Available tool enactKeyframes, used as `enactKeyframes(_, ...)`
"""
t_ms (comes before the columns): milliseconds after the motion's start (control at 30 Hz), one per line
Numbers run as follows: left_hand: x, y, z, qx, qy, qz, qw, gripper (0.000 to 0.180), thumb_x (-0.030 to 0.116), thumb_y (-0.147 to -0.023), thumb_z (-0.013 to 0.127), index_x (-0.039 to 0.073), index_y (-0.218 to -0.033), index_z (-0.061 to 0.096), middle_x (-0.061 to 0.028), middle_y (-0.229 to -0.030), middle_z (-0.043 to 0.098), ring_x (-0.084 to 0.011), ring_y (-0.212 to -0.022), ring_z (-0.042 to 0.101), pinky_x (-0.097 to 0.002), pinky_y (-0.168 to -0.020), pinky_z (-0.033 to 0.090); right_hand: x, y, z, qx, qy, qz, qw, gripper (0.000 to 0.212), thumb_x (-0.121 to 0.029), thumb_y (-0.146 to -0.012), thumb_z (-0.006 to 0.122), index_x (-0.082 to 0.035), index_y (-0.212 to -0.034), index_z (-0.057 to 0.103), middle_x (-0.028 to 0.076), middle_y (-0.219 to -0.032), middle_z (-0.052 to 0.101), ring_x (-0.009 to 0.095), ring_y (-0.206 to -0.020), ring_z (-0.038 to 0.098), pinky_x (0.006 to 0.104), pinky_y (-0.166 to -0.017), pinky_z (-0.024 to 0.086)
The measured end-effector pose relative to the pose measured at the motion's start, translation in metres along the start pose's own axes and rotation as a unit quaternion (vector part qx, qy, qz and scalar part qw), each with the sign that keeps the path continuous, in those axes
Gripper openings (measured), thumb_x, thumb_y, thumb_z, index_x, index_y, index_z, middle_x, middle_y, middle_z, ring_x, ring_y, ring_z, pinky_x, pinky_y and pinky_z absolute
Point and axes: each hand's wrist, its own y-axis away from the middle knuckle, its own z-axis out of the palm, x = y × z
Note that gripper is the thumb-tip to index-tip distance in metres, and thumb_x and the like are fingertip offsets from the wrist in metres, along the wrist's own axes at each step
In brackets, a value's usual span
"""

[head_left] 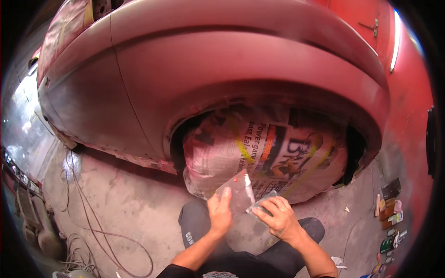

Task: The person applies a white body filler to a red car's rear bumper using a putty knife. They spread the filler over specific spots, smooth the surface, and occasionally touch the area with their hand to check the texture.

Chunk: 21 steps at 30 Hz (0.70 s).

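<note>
My left hand (pixel 219 214) is closed on a flat, square, greyish board (pixel 235 191), its thumb lying on the upper face. A streak of whitish paste (pixel 249 189) runs along the board's right side, with a small red dot near the top corner. My right hand (pixel 282 218) grips a thin, flat spreader (pixel 254 211), its fingers over the top. The spreader's edge is close to the board's lower right side; whether they touch I cannot tell. Just beyond both hands is a car wheel wrapped in newspaper (pixel 215 153), under a dull reddish-grey fender (pixel 278 58).
Loose cables (pixel 95 227) lie on the concrete floor (pixel 134 204) at the left, near a dark bulky object (pixel 48 236). Small cans and blocks (pixel 388 243) line the right side, below a red wall (pixel 410 116). My bent knees flank my hands.
</note>
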Motion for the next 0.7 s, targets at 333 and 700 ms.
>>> enactKeyframes(333,0.021,-0.007,-0.012,-0.03,0.192,-0.18,0.964,0.035,0.01,-0.095,0.069,0.001,-0.129,0.065,-0.0087,-0.119,0.072,-0.0184,-0.105,0.07,-0.0341,-0.095,0.055,-0.024,-0.026,0.004,0.133,-0.094,-0.034,0.986,0.052,0.002,-0.072,0.069,-0.007,-0.123,0.074,0.019,-0.122,0.061,0.039,-0.113,0.062,0.0495,-0.1,0.054)
enactKeyframes(700,0.062,-0.019,-0.028,-0.07,0.11,-0.045,0.99,0.034,0.011,-0.099,0.067,-0.004,-0.128,0.06,-0.0116,-0.117,0.07,-0.0172,-0.101,0.069,-0.0329,-0.092,0.055,-0.014,-0.02,-0.032,0.105,0.133,-0.012,0.985,0.04,-0.012,-0.076,0.07,-0.012,-0.116,0.075,0.013,-0.113,0.066,0.032,-0.106,0.065,0.0538,-0.096,0.054)
